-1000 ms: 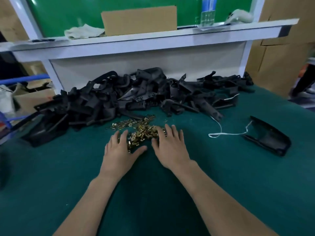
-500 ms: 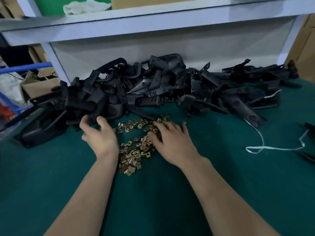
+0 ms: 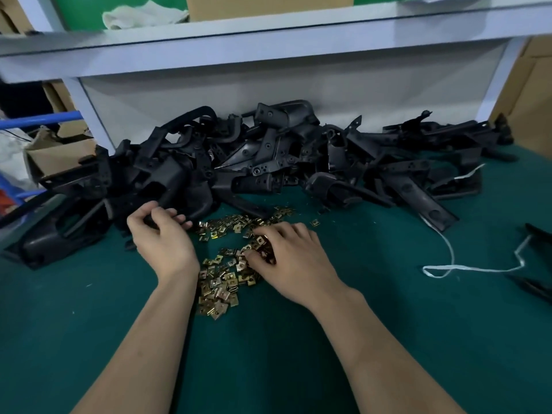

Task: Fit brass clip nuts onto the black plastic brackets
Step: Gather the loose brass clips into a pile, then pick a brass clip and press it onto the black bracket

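A long heap of black plastic brackets (image 3: pixel 268 162) lies across the back of the green table. In front of it a scatter of small brass clip nuts (image 3: pixel 221 282) covers the cloth. My left hand (image 3: pixel 162 243) is at the near edge of the heap, fingers curled round the end of a black bracket (image 3: pixel 179 201). My right hand (image 3: pixel 291 258) rests on the brass pile with its fingertips curled down, pinching at clip nuts (image 3: pixel 257 249); what sits under the fingers is hidden.
A white shelf (image 3: pixel 268 46) overhangs the heap at the back. A white string (image 3: pixel 466 267) loops on the green table (image 3: pixel 388 354) to the right, beside another black part (image 3: pixel 534 288) at the right edge. Cardboard boxes (image 3: pixel 56 156) stand off the table's left side.
My left hand left the brass pile, moved left and up to the heap and took hold of a bracket. My right hand stayed on the clip nuts and curled its fingers. The view moved closer.
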{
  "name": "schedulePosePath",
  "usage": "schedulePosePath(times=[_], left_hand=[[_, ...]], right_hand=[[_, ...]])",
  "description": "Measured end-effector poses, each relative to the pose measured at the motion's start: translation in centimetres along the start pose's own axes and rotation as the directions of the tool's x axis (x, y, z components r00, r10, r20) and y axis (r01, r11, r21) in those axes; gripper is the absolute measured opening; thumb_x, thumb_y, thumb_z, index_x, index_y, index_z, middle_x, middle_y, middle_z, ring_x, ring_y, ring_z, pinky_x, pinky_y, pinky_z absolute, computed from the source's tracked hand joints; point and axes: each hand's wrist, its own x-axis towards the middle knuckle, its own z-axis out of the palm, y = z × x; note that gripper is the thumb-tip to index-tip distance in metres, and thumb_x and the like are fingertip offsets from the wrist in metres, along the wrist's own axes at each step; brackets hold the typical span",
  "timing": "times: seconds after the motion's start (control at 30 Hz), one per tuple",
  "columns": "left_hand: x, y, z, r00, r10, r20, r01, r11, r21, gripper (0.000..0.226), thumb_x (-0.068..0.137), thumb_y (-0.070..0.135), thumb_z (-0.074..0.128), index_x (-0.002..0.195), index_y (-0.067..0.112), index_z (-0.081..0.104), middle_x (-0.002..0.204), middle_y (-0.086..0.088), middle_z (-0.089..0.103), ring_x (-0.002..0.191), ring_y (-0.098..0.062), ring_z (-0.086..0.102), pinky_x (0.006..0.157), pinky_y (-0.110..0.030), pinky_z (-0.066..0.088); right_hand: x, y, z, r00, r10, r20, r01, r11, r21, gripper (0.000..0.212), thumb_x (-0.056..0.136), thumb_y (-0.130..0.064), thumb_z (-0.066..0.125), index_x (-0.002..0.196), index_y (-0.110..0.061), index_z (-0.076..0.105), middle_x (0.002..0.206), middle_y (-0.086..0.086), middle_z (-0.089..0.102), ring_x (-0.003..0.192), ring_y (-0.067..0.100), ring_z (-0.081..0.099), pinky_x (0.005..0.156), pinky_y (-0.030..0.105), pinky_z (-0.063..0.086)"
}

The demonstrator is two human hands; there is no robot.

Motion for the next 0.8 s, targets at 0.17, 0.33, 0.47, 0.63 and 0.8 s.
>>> schedulePosePath(times=[0.17, 0.33, 0.47, 0.63, 0.8], left_hand=[[-1.3, 1.4, 0.3, 0.993, 0.102, 0.059, -0.095, 0.989, -0.117, 0.022, 0.093, 0.01, 0.04, 0.093, 0.025, 0.056, 0.075, -0.001, 0.057, 0.063, -0.011, 0.055, 0.06, -0.027, 0.048], [-3.5, 2.7, 1.0, 0.917, 0.272, 0.291, -0.245, 0.961, -0.127, 0.017, 0.097, 0.012, 0.049, 0.099, 0.025, 0.059, 0.079, 0.008, 0.067, 0.071, -0.011, 0.06, 0.063, -0.028, 0.048], [-9.6, 2.3, 1.2, 0.62, 0.406, 0.672, -0.543, 0.84, -0.006, 0.016, 0.098, 0.023, 0.053, 0.109, 0.034, 0.056, 0.09, 0.012, 0.068, 0.072, -0.002, 0.062, 0.063, -0.016, 0.047], [-13.6, 2.1, 1.1, 0.089, 0.403, 0.911, -0.9, 0.424, -0.1, 0.034, 0.1, 0.033, 0.051, 0.134, 0.029, 0.05, 0.091, 0.003, 0.064, 0.074, -0.011, 0.059, 0.062, -0.034, 0.055], [-13.5, 3.3, -0.4, 0.189, 0.431, 0.882, -0.934, 0.356, 0.026, 0.042, 0.101, 0.034, 0.049, 0.141, 0.019, 0.046, 0.099, 0.007, 0.068, 0.09, -0.014, 0.062, 0.079, -0.029, 0.051]], right_hand=[[0.1, 0.1, 0.1, 0.998, 0.021, -0.064, -0.018, 0.999, 0.047, 0.043, 0.103, -0.054, 0.037, 0.138, -0.033, 0.05, 0.137, -0.004, 0.053, 0.125, 0.02, 0.042, 0.107, 0.039, 0.033], [0.2, 0.5, -1.4, 0.952, 0.26, -0.161, -0.064, 0.685, 0.725, 0.058, 0.098, -0.069, 0.037, 0.15, -0.044, 0.034, 0.134, -0.033, 0.051, 0.126, -0.007, 0.045, 0.107, 0.029, 0.037], [1.5, 2.1, -4.3, 0.833, 0.553, -0.026, -0.011, 0.063, 0.998, 0.05, 0.102, -0.055, 0.047, 0.145, -0.029, 0.045, 0.131, -0.005, 0.064, 0.106, 0.011, 0.069, 0.089, 0.033, 0.058], [1.2, 5.2, -7.1, 0.766, 0.606, 0.217, 0.043, -0.384, 0.922, 0.033, 0.106, -0.029, 0.051, 0.133, -0.01, 0.055, 0.101, 0.013, 0.069, 0.065, 0.02, 0.072, 0.055, 0.029, 0.059], [0.4, 7.4, -9.3, 0.744, 0.661, 0.096, 0.069, -0.22, 0.973, 0.02, 0.105, -0.007, 0.05, 0.114, -0.023, 0.058, 0.102, 0.016, 0.064, 0.053, 0.018, 0.068, 0.051, 0.026, 0.057]])
